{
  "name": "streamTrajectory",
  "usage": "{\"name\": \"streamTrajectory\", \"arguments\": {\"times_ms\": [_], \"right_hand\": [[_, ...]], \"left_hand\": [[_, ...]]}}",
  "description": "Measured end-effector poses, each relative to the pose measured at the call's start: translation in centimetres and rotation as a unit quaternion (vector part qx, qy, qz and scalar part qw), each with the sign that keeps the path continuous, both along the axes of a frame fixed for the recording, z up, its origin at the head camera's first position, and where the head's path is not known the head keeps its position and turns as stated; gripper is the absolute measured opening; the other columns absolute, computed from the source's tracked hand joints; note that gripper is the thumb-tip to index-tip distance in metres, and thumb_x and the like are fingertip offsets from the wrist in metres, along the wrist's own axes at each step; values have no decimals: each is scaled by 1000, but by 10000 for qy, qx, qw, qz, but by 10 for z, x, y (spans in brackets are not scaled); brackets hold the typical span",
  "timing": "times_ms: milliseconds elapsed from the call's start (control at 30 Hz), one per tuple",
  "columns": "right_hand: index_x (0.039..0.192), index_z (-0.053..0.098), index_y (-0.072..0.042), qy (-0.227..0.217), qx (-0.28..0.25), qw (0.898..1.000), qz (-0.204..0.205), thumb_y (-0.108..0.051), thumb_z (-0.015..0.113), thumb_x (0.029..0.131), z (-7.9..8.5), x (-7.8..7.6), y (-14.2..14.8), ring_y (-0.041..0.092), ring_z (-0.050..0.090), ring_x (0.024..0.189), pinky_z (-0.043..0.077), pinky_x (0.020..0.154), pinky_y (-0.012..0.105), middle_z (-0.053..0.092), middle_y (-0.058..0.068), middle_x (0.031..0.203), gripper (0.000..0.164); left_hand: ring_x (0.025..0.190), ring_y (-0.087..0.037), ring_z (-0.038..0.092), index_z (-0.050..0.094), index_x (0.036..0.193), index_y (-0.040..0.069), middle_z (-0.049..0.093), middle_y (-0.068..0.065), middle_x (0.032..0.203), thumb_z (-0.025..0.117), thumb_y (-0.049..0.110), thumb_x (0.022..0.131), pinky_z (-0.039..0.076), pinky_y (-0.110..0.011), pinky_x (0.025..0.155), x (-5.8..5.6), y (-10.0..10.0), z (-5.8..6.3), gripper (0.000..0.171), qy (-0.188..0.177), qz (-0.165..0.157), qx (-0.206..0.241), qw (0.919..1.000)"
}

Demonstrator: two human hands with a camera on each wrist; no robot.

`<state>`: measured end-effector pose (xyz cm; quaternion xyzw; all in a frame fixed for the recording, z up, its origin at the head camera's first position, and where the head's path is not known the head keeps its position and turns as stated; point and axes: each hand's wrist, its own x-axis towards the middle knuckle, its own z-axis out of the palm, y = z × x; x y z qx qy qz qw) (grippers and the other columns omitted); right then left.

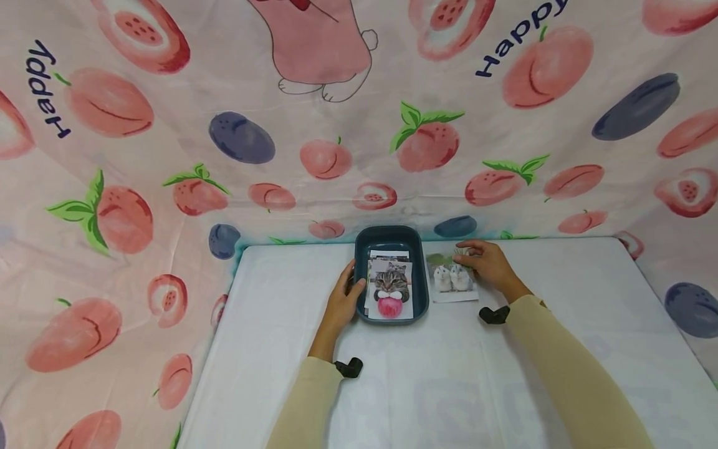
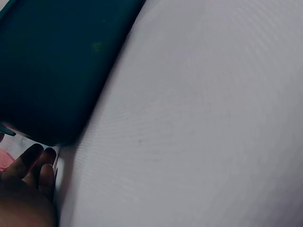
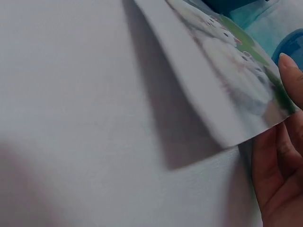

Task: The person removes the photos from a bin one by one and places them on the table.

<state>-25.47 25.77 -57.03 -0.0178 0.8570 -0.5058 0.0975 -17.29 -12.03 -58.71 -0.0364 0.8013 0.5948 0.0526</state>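
Note:
A dark blue-green tray [image 1: 424,293] stands on the white table with several photo cards in it. On top lies a card [image 1: 391,284] with a tabby cat above a pink ball. My left hand [image 1: 343,300] holds the tray's left side, thumb at the rim; the left wrist view shows the tray's outer wall [image 2: 57,71] and a few fingers [image 2: 28,161] by its corner. To the right of the tray, my right hand [image 1: 489,267] pinches the top right corner of a photo card [image 1: 453,280] of white rabbits. In the right wrist view the thumb [image 3: 292,80] lies over this card, fingers beneath, its near edge raised.
The white-covered table [image 1: 415,386] reaches toward me and to both sides. Behind it and at its sides hangs a pink cloth [image 1: 336,137] printed with fruit. Each wrist wears a small black device [image 1: 349,368].

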Motion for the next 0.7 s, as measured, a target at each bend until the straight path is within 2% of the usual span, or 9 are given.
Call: {"name": "streamTrajectory", "arguments": {"times_ms": [100,200,367,467,700], "right_hand": [[136,64,-12,-10,29,10000,-7,-37,76,92,0,0,1,23,57,58,52,58,37,69,17,99,51],[136,64,-11,-86,170,9998,-43,-39,75,93,1,3,2,21,62,66,54,61,35,70,20,113,52],[138,62,-8,-278,326,9990,-126,-40,74,94,8,8,6,22,70,88,59,70,30,64,24,132,56],[138,61,-6,-274,356,9988,-182,-40,74,94,12,9,10,27,72,97,61,73,30,65,24,132,57],[136,63,-3,54,608,9977,-286,-44,72,95,20,8,11,33,71,104,62,75,33,68,22,129,58]], "left_hand": [[147,-27,42,34,152,56,42,-1,161,55,48,103,34,-52,122,0,1,0,54,-27,4,-3,10000],[147,-27,42,34,152,56,43,-1,161,55,47,103,33,-52,122,1,1,0,54,-69,32,-25,10000],[146,-28,43,34,153,54,43,-3,161,55,46,104,34,-53,121,2,2,0,54,-70,22,-73,9999],[146,-28,44,34,153,54,43,-3,161,55,46,103,35,-53,121,2,2,0,54,-35,-19,-52,10000],[145,-28,44,34,154,53,43,-3,161,55,48,103,35,-53,121,2,0,0,55,30,-61,17,10000]]}}
